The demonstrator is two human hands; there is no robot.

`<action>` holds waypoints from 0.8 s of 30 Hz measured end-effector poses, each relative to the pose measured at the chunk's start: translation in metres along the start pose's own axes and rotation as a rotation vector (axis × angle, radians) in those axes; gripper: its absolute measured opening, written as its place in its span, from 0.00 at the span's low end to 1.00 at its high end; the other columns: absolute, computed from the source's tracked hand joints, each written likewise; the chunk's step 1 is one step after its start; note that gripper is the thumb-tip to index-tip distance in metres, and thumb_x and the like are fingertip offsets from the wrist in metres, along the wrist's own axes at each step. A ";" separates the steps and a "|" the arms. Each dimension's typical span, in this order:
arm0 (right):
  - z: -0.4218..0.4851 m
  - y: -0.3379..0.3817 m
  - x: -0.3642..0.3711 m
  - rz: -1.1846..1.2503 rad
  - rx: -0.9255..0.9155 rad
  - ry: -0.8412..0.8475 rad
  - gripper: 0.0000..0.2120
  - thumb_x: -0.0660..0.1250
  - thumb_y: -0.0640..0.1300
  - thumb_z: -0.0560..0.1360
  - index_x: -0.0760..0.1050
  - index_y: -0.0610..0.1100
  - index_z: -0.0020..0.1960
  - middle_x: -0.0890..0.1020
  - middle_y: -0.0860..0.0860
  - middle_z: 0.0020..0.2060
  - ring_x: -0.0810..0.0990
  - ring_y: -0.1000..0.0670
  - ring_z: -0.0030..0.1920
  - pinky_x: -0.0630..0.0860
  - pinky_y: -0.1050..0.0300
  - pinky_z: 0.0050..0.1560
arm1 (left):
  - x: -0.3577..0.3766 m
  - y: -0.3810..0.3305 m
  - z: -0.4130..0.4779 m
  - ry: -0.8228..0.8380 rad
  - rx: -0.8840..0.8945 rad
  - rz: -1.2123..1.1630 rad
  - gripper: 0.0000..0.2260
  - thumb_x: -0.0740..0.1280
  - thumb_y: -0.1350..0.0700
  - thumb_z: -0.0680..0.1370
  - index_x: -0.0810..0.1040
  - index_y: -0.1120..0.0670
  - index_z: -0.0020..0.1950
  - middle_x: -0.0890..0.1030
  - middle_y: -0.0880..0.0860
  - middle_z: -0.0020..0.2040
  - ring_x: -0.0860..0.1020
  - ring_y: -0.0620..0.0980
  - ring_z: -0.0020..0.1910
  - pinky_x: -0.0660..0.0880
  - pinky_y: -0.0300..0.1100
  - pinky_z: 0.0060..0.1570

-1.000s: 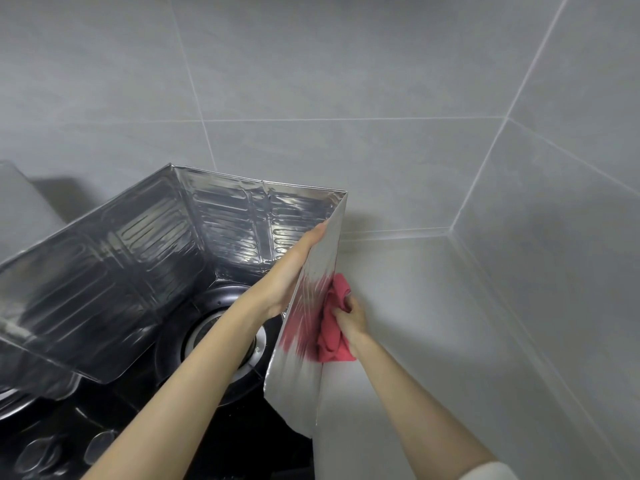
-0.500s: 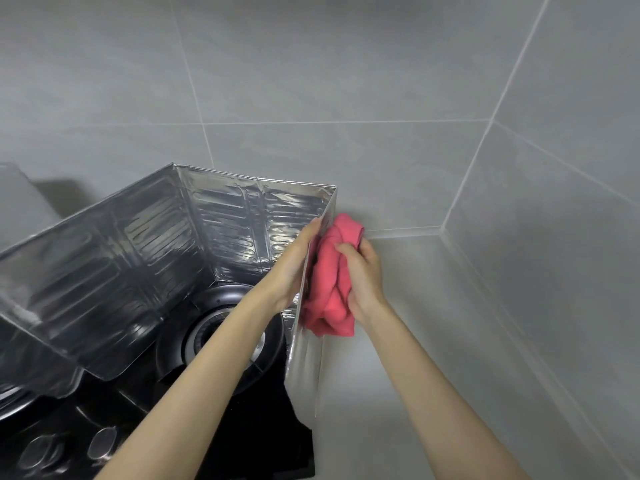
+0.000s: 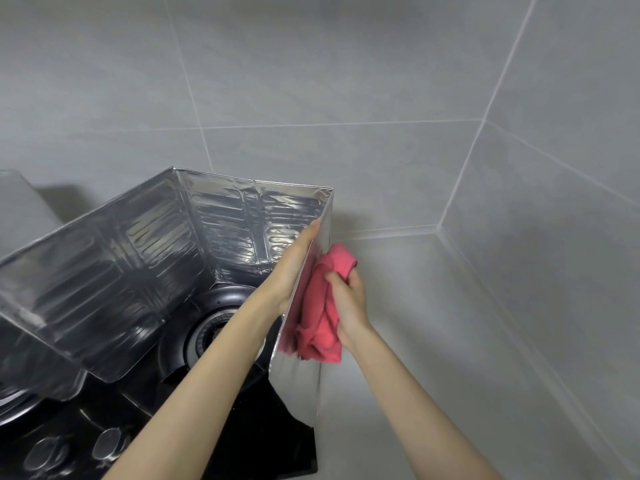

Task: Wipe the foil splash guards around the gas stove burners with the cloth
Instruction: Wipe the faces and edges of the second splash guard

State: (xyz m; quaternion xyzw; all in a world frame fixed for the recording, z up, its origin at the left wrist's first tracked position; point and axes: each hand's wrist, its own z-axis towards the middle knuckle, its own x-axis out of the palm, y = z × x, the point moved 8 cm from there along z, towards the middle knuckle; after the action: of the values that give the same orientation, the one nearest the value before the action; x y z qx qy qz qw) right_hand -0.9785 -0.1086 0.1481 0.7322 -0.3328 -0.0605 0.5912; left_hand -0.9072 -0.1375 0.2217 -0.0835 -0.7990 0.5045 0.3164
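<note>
Curled fingers of the right hand [image 3: 349, 303] bunch the pink cloth [image 3: 318, 306] into a thick wad and press it against the outer face of the right side panel [image 3: 301, 386] of the foil splash guard [image 3: 156, 265]. The wad lies about halfway up the panel, its lower folds hanging loose below the palm. On the other side of the same panel, the left hand [image 3: 294, 268] lies flat with its fingers straight and together, reaching up toward the top edge. It holds nothing; it seems to serve as a backing, since thin foil like this would likely buckle or swing away under the rubbing. Pressing from both faces lets the cloth bear down without folding the sheet. The guard stands upright in a ribbed, folded screen round the burner [image 3: 207, 336], open toward the person, so the side panel juts forward and can be reached from both sides. It rests on the black stove [image 3: 242, 438], with two knobs [image 3: 107, 445] near the front left. Just right of the panel lies the grey counter [image 3: 433, 341], and the tiled wall [image 3: 346, 81] rises behind. The inner ribbed faces look to be waiting for their turn, though how much is already clean cannot be told.
</note>
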 end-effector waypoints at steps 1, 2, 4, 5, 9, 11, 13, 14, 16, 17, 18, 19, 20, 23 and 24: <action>0.005 -0.010 -0.004 -0.036 0.008 -0.013 0.18 0.64 0.37 0.75 0.72 0.43 0.64 0.81 0.44 0.55 0.80 0.45 0.55 0.75 0.46 0.62 | 0.001 0.000 -0.001 0.014 -0.012 0.011 0.24 0.59 0.41 0.78 0.78 0.57 0.63 0.80 0.60 0.58 0.79 0.57 0.57 0.74 0.48 0.61; 0.008 -0.019 -0.007 -0.086 0.018 -0.020 0.19 0.64 0.38 0.75 0.72 0.44 0.65 0.81 0.44 0.55 0.80 0.45 0.55 0.75 0.45 0.62 | 0.002 -0.001 -0.001 0.021 -0.013 0.032 0.23 0.59 0.41 0.78 0.78 0.56 0.63 0.83 0.58 0.53 0.82 0.55 0.51 0.76 0.45 0.56; 0.015 -0.039 -0.014 -0.182 0.047 -0.025 0.21 0.63 0.40 0.74 0.70 0.45 0.67 0.80 0.45 0.57 0.80 0.45 0.56 0.74 0.45 0.63 | 0.003 -0.002 -0.002 0.043 -0.001 0.060 0.20 0.57 0.42 0.79 0.78 0.53 0.61 0.84 0.53 0.46 0.82 0.50 0.43 0.77 0.42 0.47; 0.017 -0.049 -0.017 -0.218 0.071 -0.025 0.21 0.63 0.40 0.74 0.70 0.45 0.67 0.80 0.45 0.57 0.79 0.45 0.57 0.74 0.45 0.63 | 0.001 -0.003 -0.001 0.040 0.008 0.069 0.19 0.58 0.42 0.79 0.78 0.52 0.61 0.84 0.52 0.47 0.82 0.49 0.43 0.77 0.42 0.47; 0.020 -0.075 -0.026 -0.318 0.129 -0.002 0.22 0.62 0.38 0.76 0.67 0.44 0.69 0.78 0.45 0.61 0.77 0.44 0.59 0.72 0.48 0.65 | 0.000 -0.004 0.002 0.039 0.041 0.137 0.14 0.57 0.43 0.79 0.81 0.45 0.52 0.84 0.49 0.50 0.82 0.46 0.47 0.76 0.42 0.48; 0.021 -0.083 -0.029 -0.358 0.149 0.006 0.22 0.61 0.37 0.77 0.65 0.43 0.70 0.76 0.46 0.62 0.76 0.45 0.61 0.71 0.53 0.64 | 0.002 -0.005 0.001 0.054 0.063 0.160 0.13 0.56 0.45 0.81 0.79 0.45 0.53 0.85 0.46 0.47 0.83 0.42 0.45 0.78 0.35 0.42; 0.024 -0.090 -0.033 -0.419 0.173 0.009 0.22 0.60 0.37 0.77 0.64 0.43 0.71 0.75 0.47 0.60 0.75 0.45 0.61 0.71 0.58 0.61 | 0.000 -0.007 0.001 0.044 0.087 0.177 0.13 0.56 0.45 0.81 0.78 0.46 0.55 0.85 0.43 0.47 0.83 0.40 0.46 0.77 0.33 0.40; 0.025 -0.092 -0.035 -0.459 0.182 0.010 0.23 0.60 0.37 0.77 0.64 0.43 0.71 0.75 0.47 0.61 0.75 0.45 0.61 0.71 0.58 0.61 | -0.002 -0.008 0.000 0.029 0.096 0.194 0.13 0.57 0.44 0.80 0.77 0.45 0.58 0.84 0.43 0.50 0.82 0.41 0.50 0.77 0.35 0.44; 0.027 -0.099 -0.041 -0.529 0.192 -0.001 0.23 0.60 0.38 0.77 0.64 0.44 0.71 0.76 0.45 0.63 0.75 0.44 0.62 0.71 0.55 0.63 | -0.006 -0.010 0.002 0.007 0.114 0.222 0.16 0.59 0.41 0.78 0.75 0.44 0.63 0.82 0.44 0.56 0.79 0.43 0.57 0.74 0.39 0.51; 0.027 -0.103 -0.044 -0.546 0.194 -0.010 0.23 0.60 0.37 0.76 0.65 0.43 0.71 0.76 0.44 0.63 0.75 0.44 0.62 0.71 0.54 0.64 | -0.008 -0.010 0.004 0.000 0.115 0.222 0.16 0.58 0.41 0.79 0.75 0.43 0.63 0.81 0.44 0.56 0.79 0.42 0.56 0.73 0.39 0.51; 0.027 -0.106 -0.047 -0.554 0.203 -0.021 0.23 0.60 0.37 0.76 0.66 0.42 0.70 0.76 0.43 0.63 0.75 0.43 0.62 0.71 0.54 0.64 | -0.008 -0.011 0.003 -0.005 0.110 0.212 0.15 0.58 0.42 0.79 0.75 0.44 0.62 0.82 0.44 0.55 0.80 0.41 0.53 0.74 0.39 0.49; 0.027 -0.109 -0.050 -0.560 0.207 -0.032 0.23 0.60 0.36 0.76 0.67 0.42 0.70 0.77 0.43 0.62 0.76 0.43 0.62 0.71 0.54 0.64 | -0.008 -0.011 0.002 0.003 0.101 0.194 0.15 0.57 0.43 0.80 0.76 0.44 0.62 0.83 0.45 0.52 0.81 0.42 0.48 0.75 0.39 0.46; 0.027 -0.112 -0.052 -0.565 0.209 -0.046 0.23 0.59 0.35 0.75 0.67 0.41 0.70 0.77 0.44 0.62 0.76 0.43 0.61 0.71 0.53 0.64 | -0.007 -0.010 0.000 0.012 0.083 0.173 0.15 0.57 0.43 0.80 0.77 0.46 0.61 0.84 0.47 0.49 0.82 0.43 0.45 0.76 0.40 0.44; 0.037 -0.108 -0.056 -0.514 0.154 -0.111 0.25 0.60 0.34 0.74 0.68 0.41 0.70 0.77 0.47 0.60 0.76 0.44 0.60 0.72 0.51 0.64 | -0.011 -0.010 -0.005 0.014 0.047 0.132 0.18 0.56 0.42 0.80 0.78 0.50 0.60 0.83 0.50 0.44 0.81 0.48 0.42 0.75 0.44 0.46; 0.038 -0.099 -0.055 -0.485 0.121 -0.134 0.24 0.60 0.33 0.73 0.70 0.40 0.69 0.77 0.48 0.57 0.76 0.46 0.59 0.71 0.51 0.64 | -0.012 -0.011 -0.007 0.013 0.032 0.142 0.19 0.56 0.41 0.80 0.78 0.51 0.59 0.83 0.51 0.44 0.81 0.48 0.41 0.74 0.44 0.46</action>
State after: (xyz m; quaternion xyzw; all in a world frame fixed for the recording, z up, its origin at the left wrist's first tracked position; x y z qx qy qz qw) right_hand -0.9983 -0.1010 0.0304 0.8191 -0.1888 -0.2287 0.4910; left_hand -0.8915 -0.1431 0.2281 -0.1382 -0.7808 0.5377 0.2864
